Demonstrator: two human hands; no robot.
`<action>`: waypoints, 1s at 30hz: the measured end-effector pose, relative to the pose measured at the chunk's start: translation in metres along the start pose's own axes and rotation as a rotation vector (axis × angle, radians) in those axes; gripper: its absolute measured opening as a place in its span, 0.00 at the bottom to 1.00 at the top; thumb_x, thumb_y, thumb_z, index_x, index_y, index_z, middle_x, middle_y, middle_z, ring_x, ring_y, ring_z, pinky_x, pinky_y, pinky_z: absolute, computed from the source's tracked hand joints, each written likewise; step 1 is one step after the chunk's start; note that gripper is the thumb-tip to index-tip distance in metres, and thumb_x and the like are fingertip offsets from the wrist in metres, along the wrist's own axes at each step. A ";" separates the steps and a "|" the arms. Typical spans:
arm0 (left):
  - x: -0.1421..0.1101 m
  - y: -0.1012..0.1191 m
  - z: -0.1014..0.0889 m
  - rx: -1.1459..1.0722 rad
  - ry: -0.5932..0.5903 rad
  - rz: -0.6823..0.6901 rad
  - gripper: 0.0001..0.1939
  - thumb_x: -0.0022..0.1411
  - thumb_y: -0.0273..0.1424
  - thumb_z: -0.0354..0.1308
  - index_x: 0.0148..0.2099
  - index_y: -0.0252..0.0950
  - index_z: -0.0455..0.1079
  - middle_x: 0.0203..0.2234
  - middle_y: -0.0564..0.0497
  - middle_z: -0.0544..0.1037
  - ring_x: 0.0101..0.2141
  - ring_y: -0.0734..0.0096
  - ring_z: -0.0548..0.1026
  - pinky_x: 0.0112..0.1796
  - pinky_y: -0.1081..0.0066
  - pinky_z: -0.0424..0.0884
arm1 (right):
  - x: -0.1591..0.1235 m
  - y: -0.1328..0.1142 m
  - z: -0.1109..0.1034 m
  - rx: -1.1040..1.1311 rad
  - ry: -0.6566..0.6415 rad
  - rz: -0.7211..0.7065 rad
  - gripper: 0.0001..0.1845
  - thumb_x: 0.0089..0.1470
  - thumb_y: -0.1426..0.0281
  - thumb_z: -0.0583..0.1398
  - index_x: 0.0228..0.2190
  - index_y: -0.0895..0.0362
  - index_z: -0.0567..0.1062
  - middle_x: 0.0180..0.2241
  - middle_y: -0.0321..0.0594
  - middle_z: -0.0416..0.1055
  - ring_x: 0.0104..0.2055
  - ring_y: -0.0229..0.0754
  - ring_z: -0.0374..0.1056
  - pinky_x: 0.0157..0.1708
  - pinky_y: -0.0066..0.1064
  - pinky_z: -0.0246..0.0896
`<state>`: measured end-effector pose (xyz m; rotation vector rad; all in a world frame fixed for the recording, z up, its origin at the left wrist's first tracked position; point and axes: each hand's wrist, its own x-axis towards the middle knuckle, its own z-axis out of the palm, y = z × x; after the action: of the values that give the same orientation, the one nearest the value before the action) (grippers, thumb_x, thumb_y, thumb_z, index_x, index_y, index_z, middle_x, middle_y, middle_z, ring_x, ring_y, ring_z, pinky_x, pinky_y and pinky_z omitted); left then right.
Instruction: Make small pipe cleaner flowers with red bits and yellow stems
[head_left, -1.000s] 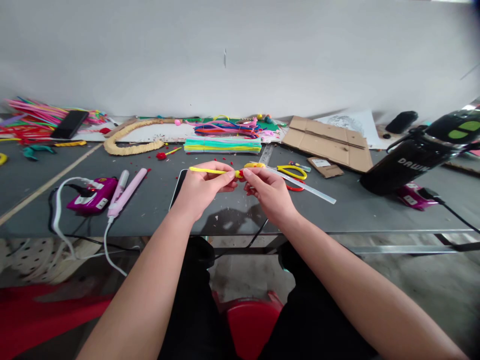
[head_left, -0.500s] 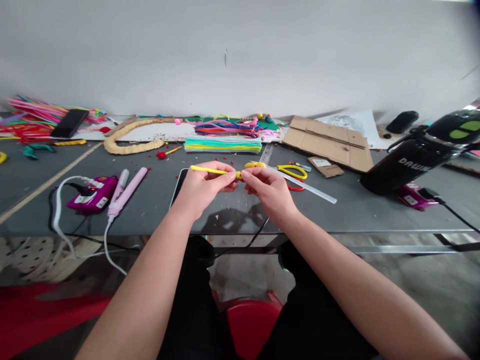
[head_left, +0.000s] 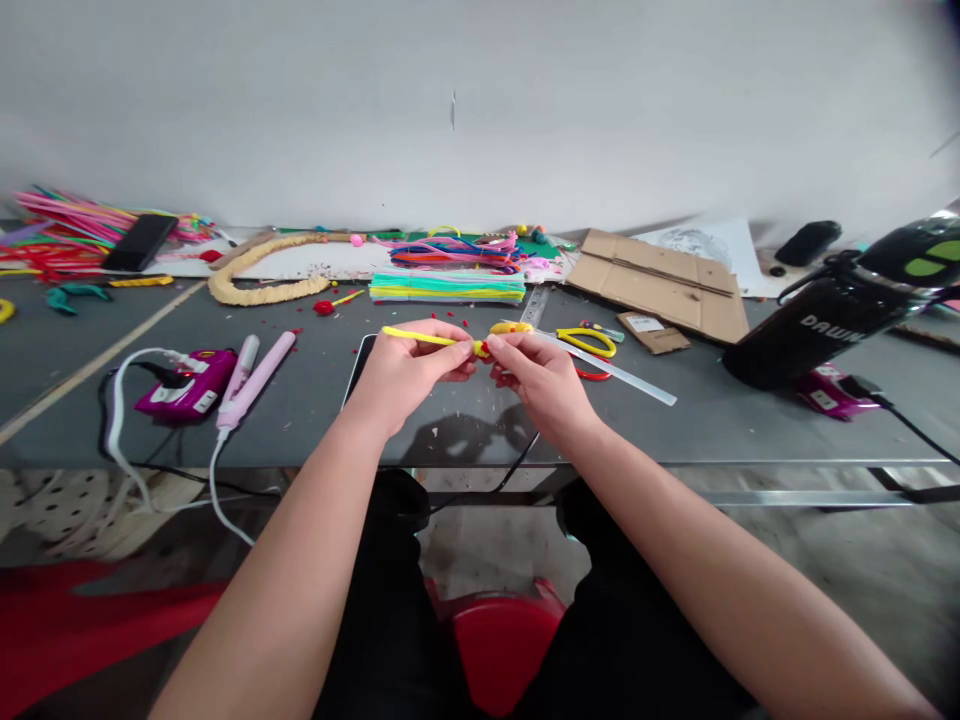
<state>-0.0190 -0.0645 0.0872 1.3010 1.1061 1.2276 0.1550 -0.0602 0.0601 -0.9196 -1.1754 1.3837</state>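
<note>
Between my two hands, above the grey table, is a yellow pipe cleaner [head_left: 420, 337] with a small yellow and red tip [head_left: 481, 349]. My left hand [head_left: 420, 365] pinches it, and its free end sticks out to the left across the fingers. My right hand [head_left: 544, 380] has thumb and fingers closed on the red part, most of which they hide. A white glue stick [head_left: 630, 377] and scissors with yellow and red handles [head_left: 589, 343] lie just beyond the right hand. A dark tablet-like device [head_left: 360, 362] is partly covered by my left hand.
Left on the table [head_left: 675, 440] are a purple power strip [head_left: 187, 385] and a pink hair straightener [head_left: 259, 380]. Bundled pipe cleaners [head_left: 448, 287] lie at the back. Cardboard [head_left: 660, 280] and a black bottle [head_left: 817, 320] stand on the right; a red-tipped yellow stem [head_left: 324, 307] lies behind.
Both hands stay in almost the same place. The right fingertips shift slightly at the tip; the red there was mostly covered half a second ago and shows again now.
</note>
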 end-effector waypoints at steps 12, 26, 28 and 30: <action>0.000 0.001 -0.003 0.030 -0.006 -0.001 0.15 0.50 0.39 0.73 0.36 0.35 0.79 0.31 0.47 0.82 0.32 0.64 0.80 0.41 0.61 0.80 | 0.000 -0.001 0.001 -0.080 0.027 -0.031 0.21 0.51 0.50 0.66 0.34 0.55 0.82 0.34 0.39 0.77 0.31 0.35 0.67 0.34 0.30 0.65; 0.001 0.001 -0.016 0.111 -0.053 0.043 0.16 0.50 0.40 0.73 0.37 0.35 0.80 0.30 0.47 0.82 0.31 0.64 0.80 0.39 0.63 0.79 | 0.000 0.001 0.004 -0.046 -0.004 -0.004 0.18 0.52 0.53 0.67 0.35 0.55 0.81 0.35 0.38 0.77 0.33 0.36 0.67 0.35 0.29 0.65; 0.001 0.001 -0.017 0.117 -0.048 0.041 0.16 0.50 0.40 0.73 0.37 0.34 0.80 0.30 0.46 0.82 0.32 0.64 0.80 0.39 0.64 0.79 | 0.001 0.001 0.003 -0.051 0.000 -0.010 0.16 0.54 0.54 0.66 0.35 0.55 0.79 0.34 0.38 0.75 0.32 0.35 0.67 0.34 0.29 0.64; 0.002 0.001 -0.019 0.119 -0.039 0.047 0.16 0.50 0.40 0.73 0.37 0.34 0.79 0.32 0.45 0.82 0.32 0.64 0.80 0.39 0.64 0.79 | 0.003 0.002 0.004 -0.072 0.011 -0.016 0.16 0.55 0.54 0.64 0.33 0.54 0.77 0.31 0.36 0.72 0.31 0.35 0.67 0.32 0.29 0.63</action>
<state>-0.0383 -0.0617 0.0886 1.4425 1.1411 1.1799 0.1506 -0.0580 0.0587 -0.9651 -1.2280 1.3289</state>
